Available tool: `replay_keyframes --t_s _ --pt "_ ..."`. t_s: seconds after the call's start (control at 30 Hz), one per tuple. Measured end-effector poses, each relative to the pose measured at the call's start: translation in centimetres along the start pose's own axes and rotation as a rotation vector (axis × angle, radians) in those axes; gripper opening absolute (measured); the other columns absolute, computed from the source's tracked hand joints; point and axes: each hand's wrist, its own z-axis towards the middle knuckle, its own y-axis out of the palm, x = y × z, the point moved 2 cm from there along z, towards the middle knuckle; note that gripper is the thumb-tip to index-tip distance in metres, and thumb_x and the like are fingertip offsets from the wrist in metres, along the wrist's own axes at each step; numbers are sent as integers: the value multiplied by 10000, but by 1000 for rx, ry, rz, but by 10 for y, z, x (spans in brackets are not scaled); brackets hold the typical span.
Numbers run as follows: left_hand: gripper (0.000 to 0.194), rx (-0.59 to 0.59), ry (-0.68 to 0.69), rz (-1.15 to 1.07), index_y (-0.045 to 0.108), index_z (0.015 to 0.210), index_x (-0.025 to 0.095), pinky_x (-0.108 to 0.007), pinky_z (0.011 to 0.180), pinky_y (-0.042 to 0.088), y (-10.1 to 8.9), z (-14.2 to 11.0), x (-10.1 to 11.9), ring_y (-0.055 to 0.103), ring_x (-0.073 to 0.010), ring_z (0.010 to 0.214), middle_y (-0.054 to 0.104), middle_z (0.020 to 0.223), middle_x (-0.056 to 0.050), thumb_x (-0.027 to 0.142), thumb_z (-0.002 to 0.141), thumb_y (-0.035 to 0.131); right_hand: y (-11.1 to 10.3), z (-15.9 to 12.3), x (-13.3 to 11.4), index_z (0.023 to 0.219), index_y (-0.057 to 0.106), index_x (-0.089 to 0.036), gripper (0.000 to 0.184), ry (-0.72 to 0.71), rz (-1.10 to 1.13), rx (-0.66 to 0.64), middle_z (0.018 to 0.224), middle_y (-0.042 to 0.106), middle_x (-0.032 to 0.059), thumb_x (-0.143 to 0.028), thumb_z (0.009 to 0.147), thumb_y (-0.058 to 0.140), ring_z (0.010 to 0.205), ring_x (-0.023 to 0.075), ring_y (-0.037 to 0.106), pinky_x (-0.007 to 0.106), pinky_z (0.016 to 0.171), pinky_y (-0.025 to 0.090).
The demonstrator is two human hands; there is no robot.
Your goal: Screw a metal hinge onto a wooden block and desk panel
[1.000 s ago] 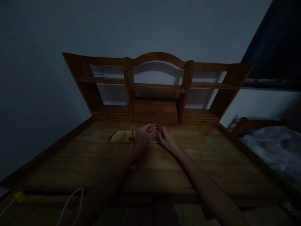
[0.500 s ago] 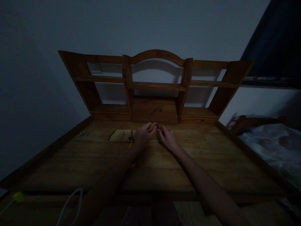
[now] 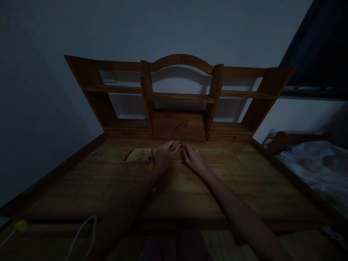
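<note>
My left hand (image 3: 165, 154) is closed around a small light-brown wooden piece (image 3: 176, 143) above the middle of the desk. Against the end of that piece, my right hand (image 3: 192, 156) pinches at a small dark metal part (image 3: 181, 144), too dim to name exactly. Both hands nearly touch each other. Under them lies a long pale wooden board (image 3: 220, 155) on the desktop. Left of my left hand is a screwdriver (image 3: 151, 166) with a yellow handle, its shaft across the board. Part of another orange-yellow object (image 3: 154, 189) shows beside my left forearm.
Several small metal screws or fittings (image 3: 96, 153) lie on the desk's left. At the back stands a wooden shelf unit (image 3: 181, 98); a dark thin wire (image 3: 178, 127) shows before its middle panel. A white cable (image 3: 94, 232) hangs at the front left, near a yellow object (image 3: 22, 226).
The right fingers have shifted slightly around the small metal part. The left hand keeps its hold on the wooden piece, and the whole view has tilted a little.
</note>
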Motion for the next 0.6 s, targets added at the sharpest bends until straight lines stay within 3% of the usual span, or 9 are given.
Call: replay_keyframes --t_s 0.37,0.6 --pt "236 -80 -84 108 690 907 230 -236 631 332 5 1 -6 591 -141 701 698 808 -9 442 883 590 0 1 0 1252 506 -173 386 8 -180 -91 1041 753 126 -390 1057 252 812 221 702 277 644 343" --pt "401 -70 -83 93 629 735 193 -254 582 238 6 3 -8 424 -115 590 553 634 17 559 880 553 -3 1 1 1298 485 -165 364 -6 -216 -102 1074 749 134 -314 1046 269 823 229 701 283 658 352"
